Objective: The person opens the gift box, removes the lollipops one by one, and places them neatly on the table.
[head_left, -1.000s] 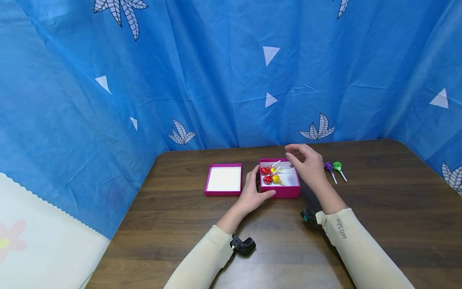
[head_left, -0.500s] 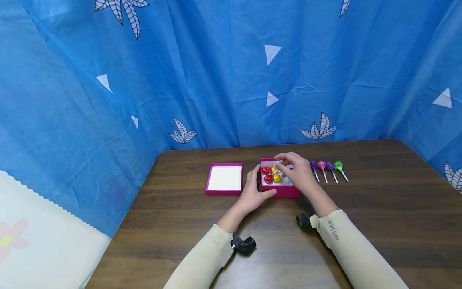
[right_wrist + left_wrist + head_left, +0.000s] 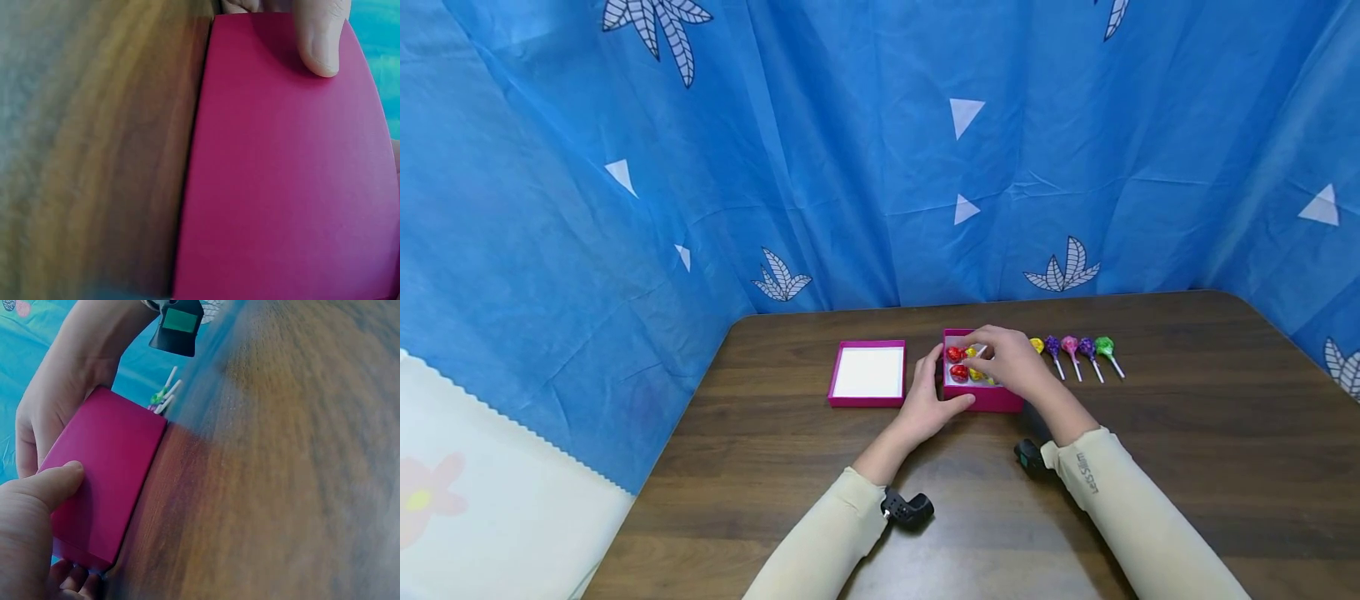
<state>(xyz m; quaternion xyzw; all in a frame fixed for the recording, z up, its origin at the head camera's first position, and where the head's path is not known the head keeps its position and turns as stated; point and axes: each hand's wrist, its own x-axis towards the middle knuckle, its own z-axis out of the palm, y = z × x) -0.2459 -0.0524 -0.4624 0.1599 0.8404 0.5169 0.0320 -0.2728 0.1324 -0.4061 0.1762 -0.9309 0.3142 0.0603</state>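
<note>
My left hand (image 3: 921, 405) holds the near left corner of a magenta box (image 3: 996, 402), thumb on its front face and fingers along the left side. The left wrist view shows that thumb (image 3: 59, 482) flat on the magenta face. Inside the box lie a red lollipop (image 3: 955, 354), another red lollipop (image 3: 958, 373) and a yellow lollipop (image 3: 976, 375). My right hand (image 3: 1013, 360) reaches over the box from the right, its thumb and index fingertip apart above the lollipops, with a white stick (image 3: 981, 352) showing between them. The right hand hides the right part of the box interior.
A magenta lid (image 3: 867, 402) with a white inside lies left of the box. On the table (image 3: 790, 483), right of the box, several lollipops stand in a row, from a yellow lollipop (image 3: 1037, 344) to a green lollipop (image 3: 1104, 345). A blue curtain (image 3: 850, 167) hangs behind.
My right hand has moved left and down from the box's far right corner to over the lollipops, uncovering more of the row on the table. My left hand stays on the box.
</note>
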